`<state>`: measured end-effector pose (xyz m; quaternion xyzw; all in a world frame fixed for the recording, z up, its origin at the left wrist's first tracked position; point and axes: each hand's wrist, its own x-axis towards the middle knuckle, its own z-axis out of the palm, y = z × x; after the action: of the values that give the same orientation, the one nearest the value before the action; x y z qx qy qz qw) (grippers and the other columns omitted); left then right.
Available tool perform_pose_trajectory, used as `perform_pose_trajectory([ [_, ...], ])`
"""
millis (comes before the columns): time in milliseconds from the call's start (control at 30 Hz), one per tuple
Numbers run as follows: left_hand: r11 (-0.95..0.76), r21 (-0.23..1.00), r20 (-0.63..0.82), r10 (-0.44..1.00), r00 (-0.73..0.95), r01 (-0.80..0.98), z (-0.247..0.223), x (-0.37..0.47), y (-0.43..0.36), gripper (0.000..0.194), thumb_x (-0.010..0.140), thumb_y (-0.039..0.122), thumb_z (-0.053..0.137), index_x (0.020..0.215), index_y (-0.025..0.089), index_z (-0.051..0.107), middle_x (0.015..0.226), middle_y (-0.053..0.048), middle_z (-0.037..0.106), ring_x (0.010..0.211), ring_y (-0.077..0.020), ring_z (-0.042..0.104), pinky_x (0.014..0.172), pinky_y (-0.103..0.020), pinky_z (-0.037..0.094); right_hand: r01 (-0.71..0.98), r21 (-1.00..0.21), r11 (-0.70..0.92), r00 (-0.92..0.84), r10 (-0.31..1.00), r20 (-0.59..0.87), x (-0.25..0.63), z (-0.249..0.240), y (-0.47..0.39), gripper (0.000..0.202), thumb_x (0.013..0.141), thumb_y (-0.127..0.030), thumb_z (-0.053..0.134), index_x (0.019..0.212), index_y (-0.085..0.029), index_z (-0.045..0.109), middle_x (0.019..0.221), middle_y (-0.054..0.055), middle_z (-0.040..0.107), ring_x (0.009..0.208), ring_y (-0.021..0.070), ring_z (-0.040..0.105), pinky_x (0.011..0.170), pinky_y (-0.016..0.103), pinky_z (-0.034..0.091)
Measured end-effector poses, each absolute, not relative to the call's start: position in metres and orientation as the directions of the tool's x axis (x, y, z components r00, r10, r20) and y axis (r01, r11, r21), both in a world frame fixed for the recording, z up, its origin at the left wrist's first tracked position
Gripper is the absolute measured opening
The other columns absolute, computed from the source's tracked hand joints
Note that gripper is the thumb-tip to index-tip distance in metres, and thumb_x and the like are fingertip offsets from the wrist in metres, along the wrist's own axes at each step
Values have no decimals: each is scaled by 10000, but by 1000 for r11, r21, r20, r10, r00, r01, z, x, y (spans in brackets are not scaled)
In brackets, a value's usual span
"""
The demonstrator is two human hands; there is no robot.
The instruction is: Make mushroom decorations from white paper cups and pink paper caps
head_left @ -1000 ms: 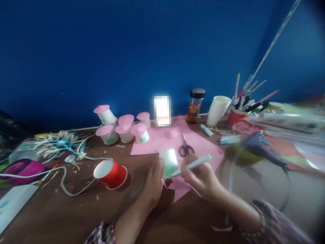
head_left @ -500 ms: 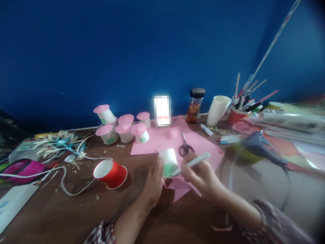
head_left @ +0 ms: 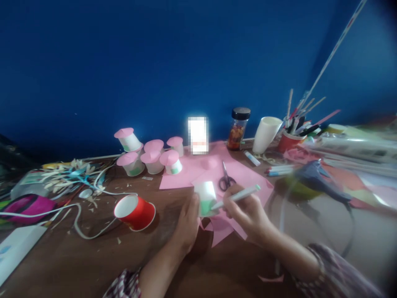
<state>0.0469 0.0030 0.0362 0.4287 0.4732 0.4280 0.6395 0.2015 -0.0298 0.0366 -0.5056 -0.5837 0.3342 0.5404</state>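
Observation:
My left hand (head_left: 187,225) is wrapped against the left side of a small white cup (head_left: 206,193) with green colouring on its lower part. In my right hand (head_left: 245,211) is a white marker (head_left: 241,194) with a green end; its tip points at the green area near the cup's lower right edge. Under and behind the cup lies pink paper (head_left: 254,182). Dark-handled scissors (head_left: 227,182) rest on that paper, just beyond my right hand. Several white cups with pink paper tops (head_left: 152,161) stand to the back left.
A red cup (head_left: 139,212) lies tilted on the brown table (head_left: 124,260) at the left, near a white cable (head_left: 81,231). A dark-lidded jar (head_left: 238,129), a tall white cup (head_left: 266,134) and a red holder of pens (head_left: 290,141) stand by the blue wall.
My right hand and the marker have shifted slightly to the right. The cup and my left hand have stayed in place.

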Motion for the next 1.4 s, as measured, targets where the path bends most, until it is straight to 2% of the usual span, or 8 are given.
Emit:
perform_pose_trajectory([
  [200, 234, 964, -201, 954, 224, -130, 34, 47, 4, 310, 844, 423, 527, 866, 163, 693, 958, -114, 719, 1018, -264, 633, 868, -322, 497, 242, -912, 332, -30, 942, 335, 202, 38, -33, 63, 773, -122, 548, 768, -184, 549, 686, -13, 562, 606, 116, 518, 531, 231, 417],
  [367, 264, 947, -222, 949, 226, -180, 31, 47, 5, 377, 865, 458, 502, 982, 142, 671, 1000, -119, 708, 1018, -248, 626, 887, -328, 480, 280, -902, 329, 52, 933, 356, 201, 39, -33, 93, 751, -99, 539, 771, -190, 534, 697, -11, 556, 636, 129, 517, 565, 250, 419],
  [533, 221, 971, -200, 960, 195, -92, 35, 47, 4, 326, 862, 423, 508, 794, 153, 679, 832, -93, 712, 865, -231, 641, 821, -302, 489, 261, -903, 341, 7, 935, 355, 200, 37, -33, 96, 758, -97, 538, 775, -192, 530, 691, -16, 553, 614, 122, 507, 549, 243, 413],
  [733, 184, 982, -170, 965, 199, -51, 34, 47, 4, 302, 877, 370, 485, 818, 149, 681, 821, -85, 704, 771, -205, 631, 782, -286, 495, 250, -908, 335, 44, 933, 356, 201, 35, -34, 70, 782, -120, 540, 775, -188, 527, 695, -9, 554, 629, 127, 515, 559, 250, 413],
  [1000, 126, 992, -125, 970, 208, 6, 27, 43, 7, 294, 875, 364, 489, 918, 163, 698, 1005, -117, 713, 997, -262, 626, 874, -332, 476, 255, -915, 314, 43, 941, 335, 204, 33, -32, 63, 786, -125, 537, 782, -188, 534, 691, -8, 540, 617, 129, 495, 544, 246, 402],
  [1167, 168, 984, -153, 966, 209, -59, 33, 45, 6, 312, 871, 382, 483, 911, 171, 709, 917, -112, 724, 984, -273, 629, 865, -347, 480, 260, -912, 317, 8, 944, 331, 202, 35, -32, 77, 780, -117, 526, 773, -193, 529, 683, -11, 543, 611, 127, 497, 536, 243, 406],
  [1267, 197, 977, -176, 960, 217, -81, 31, 45, 5, 332, 871, 413, 487, 905, 159, 700, 948, -114, 716, 979, -263, 628, 855, -335, 481, 279, -894, 350, 23, 928, 371, 200, 38, -33, 86, 768, -107, 533, 790, -189, 534, 703, -3, 568, 624, 133, 532, 556, 250, 433],
  [1400, 212, 976, -198, 962, 187, -56, 25, 44, 4, 367, 845, 470, 539, 902, 141, 690, 951, -106, 706, 915, -242, 627, 814, -311, 474, 344, -836, 428, -67, 899, 433, 198, 45, -36, 96, 745, -84, 540, 760, -178, 549, 681, 3, 586, 601, 128, 540, 553, 248, 433],
])
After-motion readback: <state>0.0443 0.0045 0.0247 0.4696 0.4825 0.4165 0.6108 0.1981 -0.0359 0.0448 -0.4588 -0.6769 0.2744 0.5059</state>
